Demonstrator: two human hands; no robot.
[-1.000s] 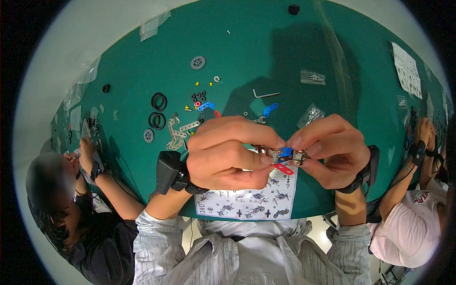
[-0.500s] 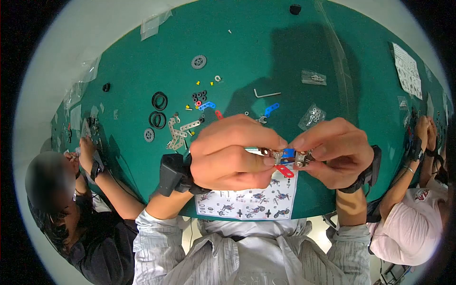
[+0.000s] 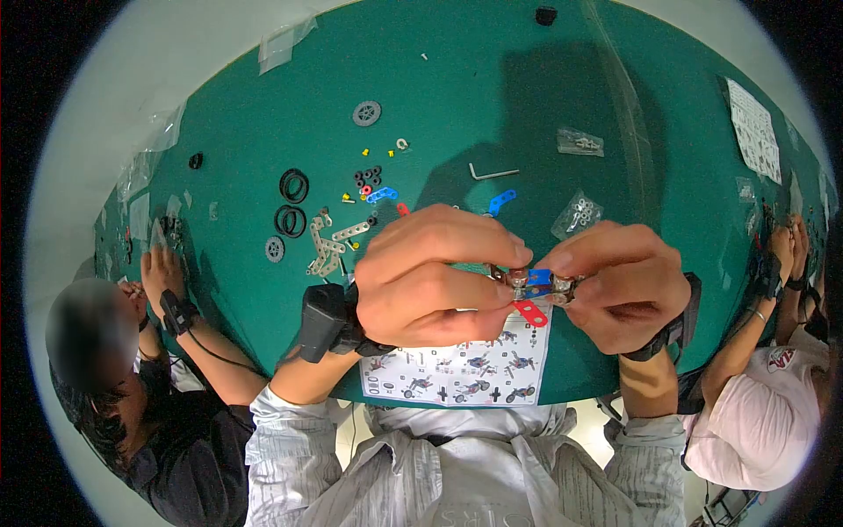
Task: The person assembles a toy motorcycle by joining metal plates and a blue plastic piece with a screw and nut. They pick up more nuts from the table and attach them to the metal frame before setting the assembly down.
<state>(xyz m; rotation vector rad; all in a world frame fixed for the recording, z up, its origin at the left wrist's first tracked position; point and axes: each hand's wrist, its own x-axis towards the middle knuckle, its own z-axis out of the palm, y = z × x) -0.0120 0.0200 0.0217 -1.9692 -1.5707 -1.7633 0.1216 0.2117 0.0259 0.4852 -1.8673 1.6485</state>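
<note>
Between both hands, above the front of the table, is a small metal construction-kit assembly with a blue perforated piece (image 3: pixel 538 278) and silver fittings. A red perforated strip (image 3: pixel 531 314) sticks out below it. My left hand (image 3: pixel 439 281) pinches the assembly's left end between thumb and fingers. On the right end, my right hand (image 3: pixel 625 285) is closed around a silver fitting. Fingertips cover much of the assembly, so its joints are hard to make out. Under the hands lies a printed instruction sheet (image 3: pixel 452 376), partly covered.
Beyond the hands lie a hex key (image 3: pixel 493 173), a blue bent strip (image 3: pixel 501 203) and bagged nuts (image 3: pixel 579 216). To the left are silver perforated strips (image 3: pixel 328 256), black tyres (image 3: pixel 294 186) and a grey wheel (image 3: pixel 367 114). People sit on both sides, their hands over the table.
Both hands keep hold of the assembly and have shifted slightly. The red strip has moved a little right. My left fingers now hide the small wrench seen beyond them before.
</note>
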